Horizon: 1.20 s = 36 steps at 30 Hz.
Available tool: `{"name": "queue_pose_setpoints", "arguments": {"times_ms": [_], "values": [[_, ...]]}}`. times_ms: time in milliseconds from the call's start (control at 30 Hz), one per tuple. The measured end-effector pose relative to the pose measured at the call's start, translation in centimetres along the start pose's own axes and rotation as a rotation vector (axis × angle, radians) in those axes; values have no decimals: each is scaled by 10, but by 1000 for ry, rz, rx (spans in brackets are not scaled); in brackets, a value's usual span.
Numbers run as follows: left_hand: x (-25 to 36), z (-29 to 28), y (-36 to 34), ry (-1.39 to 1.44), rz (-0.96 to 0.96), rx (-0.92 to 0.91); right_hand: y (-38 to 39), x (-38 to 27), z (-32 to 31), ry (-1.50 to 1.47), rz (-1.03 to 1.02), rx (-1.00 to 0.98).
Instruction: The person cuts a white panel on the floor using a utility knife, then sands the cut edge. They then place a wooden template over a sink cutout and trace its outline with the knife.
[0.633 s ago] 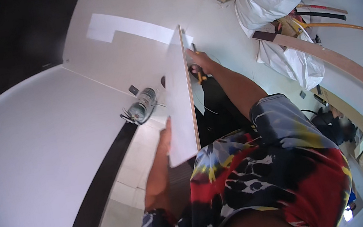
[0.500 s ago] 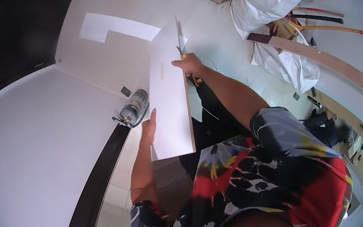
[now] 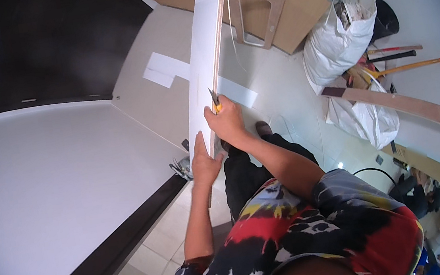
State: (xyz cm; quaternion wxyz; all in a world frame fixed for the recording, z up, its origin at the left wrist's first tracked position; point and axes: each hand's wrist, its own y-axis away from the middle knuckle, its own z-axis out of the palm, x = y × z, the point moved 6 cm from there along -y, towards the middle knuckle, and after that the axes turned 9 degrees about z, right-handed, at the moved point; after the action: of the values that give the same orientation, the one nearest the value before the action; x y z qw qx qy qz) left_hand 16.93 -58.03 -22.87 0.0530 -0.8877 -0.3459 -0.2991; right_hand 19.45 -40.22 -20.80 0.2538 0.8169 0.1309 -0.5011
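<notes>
A long white board [image 3: 203, 42] stands tilted on edge in front of me, its far end reaching toward the cabinets. My left hand [image 3: 205, 161] grips its near part, with fingers on the white face and the thumb toward the edge. Closed around a yellow utility knife [image 3: 217, 104] with its blade pointing up, my right hand [image 3: 228, 122] is against the board's edge. From the far corner of the board a thin pale strip [image 3: 232, 26] hangs loose along the edge.
A grey cylindrical machine [image 3: 182, 169] sits on the floor left of the board, partly hidden. Beyond are wooden cabinets [image 3: 298, 15] and a framed panel [image 3: 276, 10]. Full white sacks [image 3: 333, 50], long-handled tools [image 3: 410, 66] and a long plank [image 3: 410, 101] lie at right.
The board has been raised and turned more edge-on, its far end now higher. My left hand has come closer to the right one. The knife blade now shows in front of the board.
</notes>
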Motion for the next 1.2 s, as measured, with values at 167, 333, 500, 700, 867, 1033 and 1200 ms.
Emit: {"name": "queue_pose_setpoints", "arguments": {"times_ms": [167,333,500,700,867,1033,1200], "values": [[51,-10,18,18,-123,153,17,-32,-36,-28,-119,-90],[71,-37,45,187,-66,307,-21,-49,-79,-276,-320,-180],[85,-36,85,224,0,290,-164,-47,-137,-319,-355,279],[88,-32,93,220,-23,205,-189,-50,-172,-460,-293,168],[69,-38,87,171,45,137,-200,-61,-190,-624,-174,223],[60,-46,75,230,128,137,-218,-55,-199,-193,-399,454],[22,-43,57,241,165,83,-226,-45,-235,289,-586,738]]}}
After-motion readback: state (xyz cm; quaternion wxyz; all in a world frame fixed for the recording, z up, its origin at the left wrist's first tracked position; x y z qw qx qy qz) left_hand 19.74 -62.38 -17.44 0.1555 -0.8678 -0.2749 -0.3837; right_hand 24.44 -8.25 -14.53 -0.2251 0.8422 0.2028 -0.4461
